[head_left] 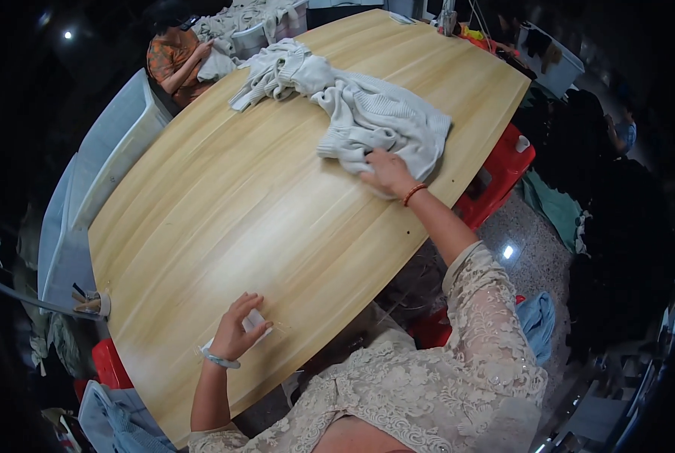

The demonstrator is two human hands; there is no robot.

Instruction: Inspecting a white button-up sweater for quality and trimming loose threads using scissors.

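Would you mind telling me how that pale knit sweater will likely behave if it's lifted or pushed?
The sweater lies crumpled in soft folds, so it is probably floppy and would sag. Under the right hand, on the smooth table, it would likely slide and bunch rather than roll.

One head-worn fisheye view looks steeply down from close above the near edge of the wooden bench (224, 204), facing across it.

You wear a cream lace top (435, 385) with a floral openwork pattern and short, loose sleeves ending above the elbow. Your right hand (388, 172) carries 1 orange-red beaded bracelet (413, 194) at the wrist. Your left hand (237, 332) carries 1 pale, light-blue bangle (221, 362) at the wrist.
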